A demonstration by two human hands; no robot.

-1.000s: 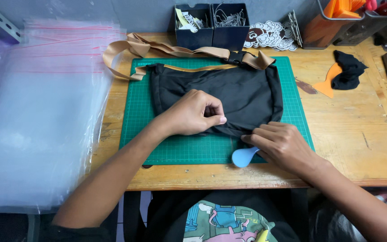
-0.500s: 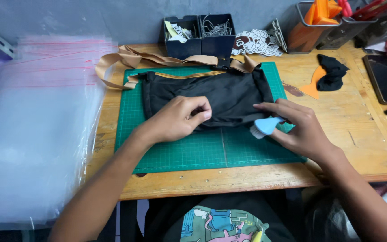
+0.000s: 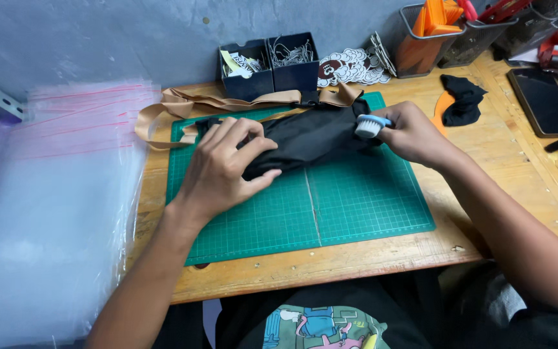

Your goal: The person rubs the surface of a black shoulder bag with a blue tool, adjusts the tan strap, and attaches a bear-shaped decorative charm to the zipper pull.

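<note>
The left hand (image 3: 227,165) lay spread, fingers fanned and pressing down on the near end of a black bag (image 3: 305,136). The right hand (image 3: 408,132) was curled shut around a small blue brush (image 3: 368,126), its white bristles turned against the bag's far end. The bag sat folded into a long, soft roll across the upper part of a green mat (image 3: 330,207), its cloth matte and creased. From how it lay, I judged the folding mostly done and the brushing under way at one end only; the rest of the cloth looked not yet gone over. A tan strap (image 3: 188,106), flat and woven-looking, looped out from the bag toward the back of the wooden surface (image 3: 330,262). The mat was ruled with a fine grid. To the left a thick stack of clear bags (image 3: 59,213) with red seal strips drooped over the edge, glossy and limp. A black scrap (image 3: 463,100) lay beyond the right hand.
</note>
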